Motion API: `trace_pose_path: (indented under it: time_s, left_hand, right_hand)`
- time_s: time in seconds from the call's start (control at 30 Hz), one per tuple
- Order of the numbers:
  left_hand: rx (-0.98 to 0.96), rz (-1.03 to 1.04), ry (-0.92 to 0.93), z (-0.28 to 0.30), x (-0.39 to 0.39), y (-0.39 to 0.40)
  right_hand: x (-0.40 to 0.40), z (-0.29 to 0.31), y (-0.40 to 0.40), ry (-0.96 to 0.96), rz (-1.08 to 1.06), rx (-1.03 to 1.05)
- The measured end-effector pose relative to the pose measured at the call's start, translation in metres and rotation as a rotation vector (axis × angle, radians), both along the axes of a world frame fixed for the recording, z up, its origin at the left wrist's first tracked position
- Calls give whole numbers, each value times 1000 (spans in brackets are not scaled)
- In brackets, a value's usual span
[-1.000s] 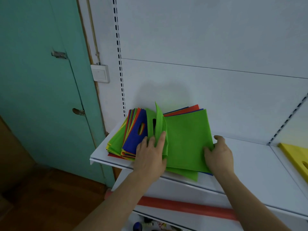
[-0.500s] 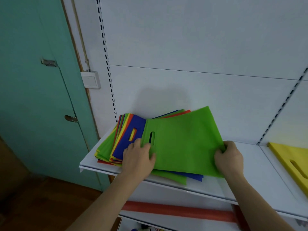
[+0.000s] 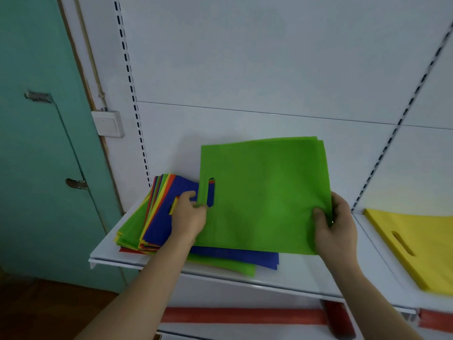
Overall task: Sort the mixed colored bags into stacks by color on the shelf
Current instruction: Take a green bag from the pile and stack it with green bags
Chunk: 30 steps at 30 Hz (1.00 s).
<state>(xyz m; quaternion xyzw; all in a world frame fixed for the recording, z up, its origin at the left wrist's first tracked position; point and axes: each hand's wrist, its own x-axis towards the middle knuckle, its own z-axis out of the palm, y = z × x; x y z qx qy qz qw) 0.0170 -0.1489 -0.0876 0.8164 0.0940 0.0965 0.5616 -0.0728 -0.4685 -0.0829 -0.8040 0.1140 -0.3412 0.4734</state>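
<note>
A green bag [image 3: 264, 192], apparently several layers thick, is held lifted over the mixed pile [image 3: 157, 217] at the left of the white shelf [image 3: 105, 253]: its handle edge is pinched by the left hand [image 3: 188, 217], its right edge gripped by the right hand [image 3: 335, 227]. A layer could slip from the pinch, or the blue bag [image 3: 235, 257] beneath be dragged off the near edge. No containers are seen; only a yellow bag [image 3: 416, 241] lies flat at far right.

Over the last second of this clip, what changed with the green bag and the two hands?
The green bag came up off the mixed pile and now stands raised and tilted toward the back wall. The left hand went from lying on the bags to pinching the green bag's handle edge. The right hand closed tighter on its opposite edge. The pile, the shelf and the yellow bag stayed put.
</note>
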Motion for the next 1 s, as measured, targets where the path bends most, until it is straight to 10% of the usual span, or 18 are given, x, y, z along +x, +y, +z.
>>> trace_pose_path:
  time_s: [0.2,1.0]
  left_hand:
    - [-69,-15,-412,10,0,-6]
    - [-63,-280,-530,20,-81,-168]
  right_hand:
    - [-6,4,2,-125,-91,3]
    - [-158,-18,-123,-92,-460,-145]
